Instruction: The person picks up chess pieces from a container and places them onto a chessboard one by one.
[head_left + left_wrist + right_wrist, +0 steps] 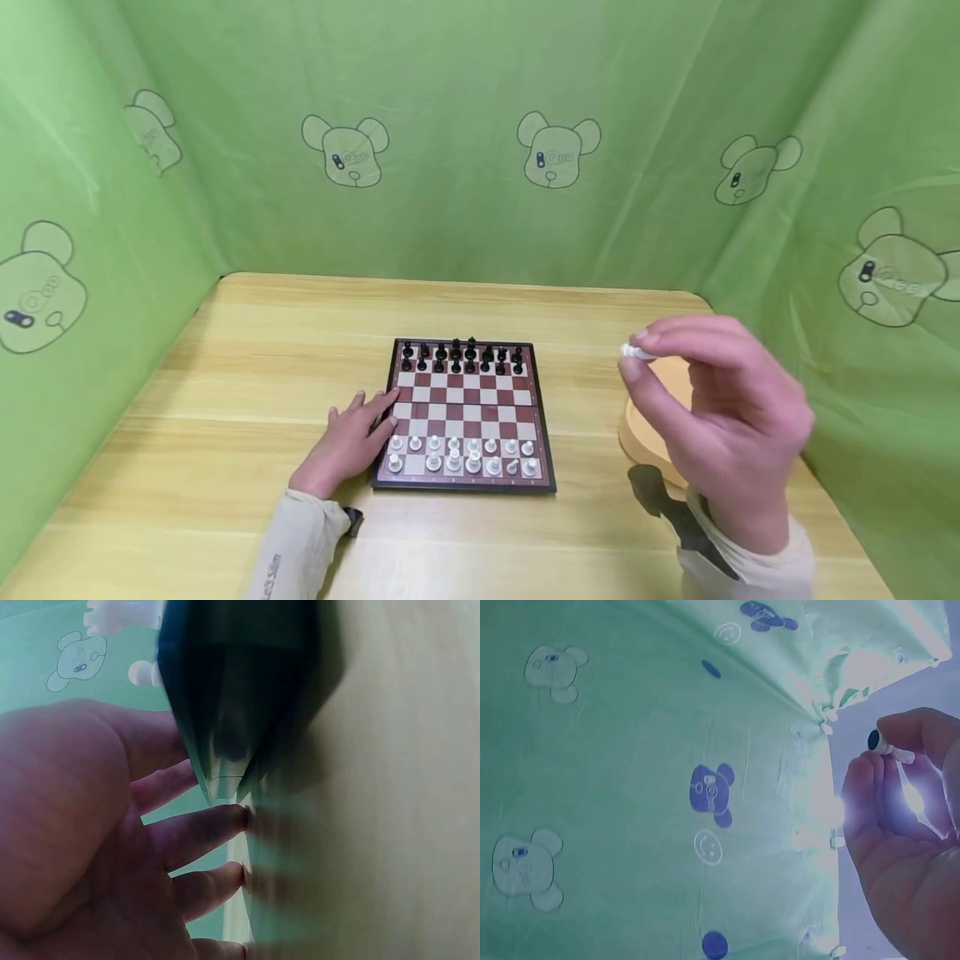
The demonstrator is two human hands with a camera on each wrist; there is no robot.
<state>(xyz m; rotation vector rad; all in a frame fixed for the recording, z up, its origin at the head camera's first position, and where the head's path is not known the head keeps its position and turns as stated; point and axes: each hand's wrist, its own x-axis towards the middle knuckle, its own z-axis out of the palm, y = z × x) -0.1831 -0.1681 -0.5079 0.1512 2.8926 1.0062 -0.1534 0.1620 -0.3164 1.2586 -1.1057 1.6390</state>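
A folding chessboard lies on the table, its black chessmen in two rows at the far side. White chessmen line the near side, where one back-row square, second from the left, is bare. My left hand rests with spread fingers on the table and the board's left edge; the left wrist view shows it beside the dark board edge. Raised to the right of the board, my right hand pinches a small white chess piece between thumb and fingertips. The right wrist view shows its dark round base.
Below my right hand stands a round, light orange wooden-looking object, partly hidden by the hand. The wooden table is enclosed by green curtains printed with bear heads at the back and both sides.
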